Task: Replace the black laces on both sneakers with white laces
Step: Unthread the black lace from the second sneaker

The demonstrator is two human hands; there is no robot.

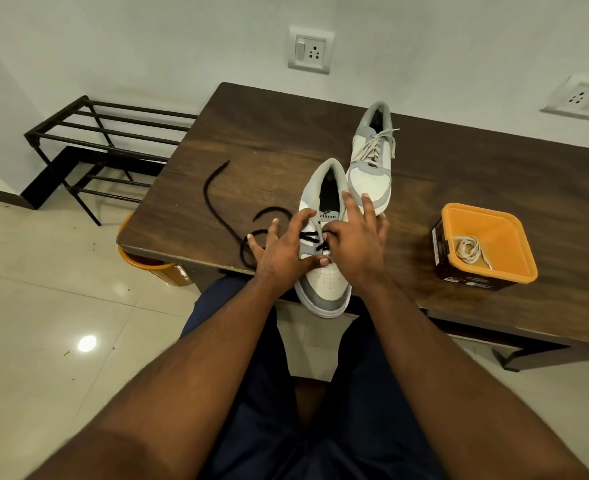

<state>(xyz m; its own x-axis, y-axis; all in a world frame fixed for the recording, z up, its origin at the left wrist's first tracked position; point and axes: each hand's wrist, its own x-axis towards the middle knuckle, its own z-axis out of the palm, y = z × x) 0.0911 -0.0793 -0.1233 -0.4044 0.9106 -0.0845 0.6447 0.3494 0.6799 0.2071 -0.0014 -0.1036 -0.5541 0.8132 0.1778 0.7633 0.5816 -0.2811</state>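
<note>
Two grey-and-white sneakers lie on a dark wooden table [286, 140]. The near sneaker [324, 282] points its toe over the front edge and carries a black lace [217, 202] in its lower eyelets; the loose length trails left across the table. My left hand [282, 251] rests on this sneaker's left side, fingers spread and thumb pressing on the toe cap. My right hand [359, 240] covers the right side and pinches the black lace at the eyelets, its other fingers stretched out. The far sneaker [369, 174] is laced in white.
An orange-rimmed brown tub [487, 216] at the right of the table holds a coiled white lace [470, 249]. A black metal shoe rack [106, 133] stands at the left by the wall. An orange bin [154, 268] sits under the table's left corner.
</note>
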